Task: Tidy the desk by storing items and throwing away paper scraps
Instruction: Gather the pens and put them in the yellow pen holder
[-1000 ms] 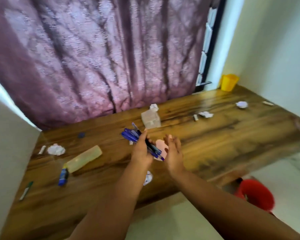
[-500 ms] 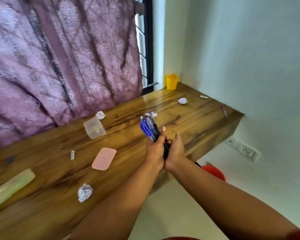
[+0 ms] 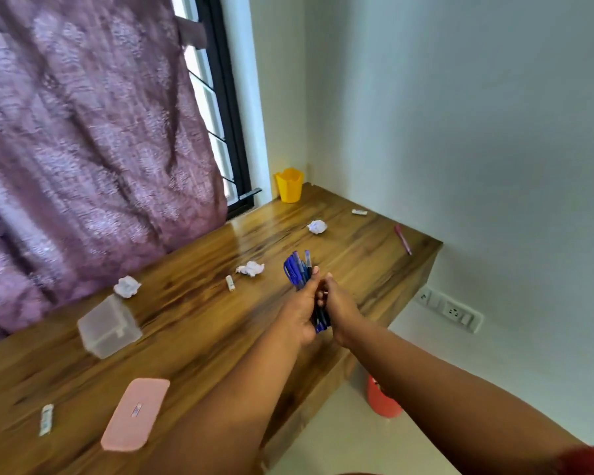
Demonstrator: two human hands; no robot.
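A bundle of blue pens (image 3: 297,273) stands upright above the wooden desk (image 3: 193,323), gripped between my left hand (image 3: 300,311) and my right hand (image 3: 340,311), fingers of both curled round it. A yellow pen cup (image 3: 289,185) sits in the far corner by the window. Crumpled paper scraps lie on the desk: one (image 3: 317,226) near the cup, one (image 3: 251,268) left of the pens, one (image 3: 127,286) by the curtain.
A clear plastic box (image 3: 109,326) and its pink lid (image 3: 136,413) lie at the left. Small erasers (image 3: 230,283) (image 3: 359,212) (image 3: 46,419) and a red pen (image 3: 402,239) are scattered about. A red bin (image 3: 381,399) stands on the floor under the desk's right end. Wall socket (image 3: 449,311) at right.
Both hands have lifted the pens off the desk and gathered them upright. The view has swung right along the desk toward the yellow cup.
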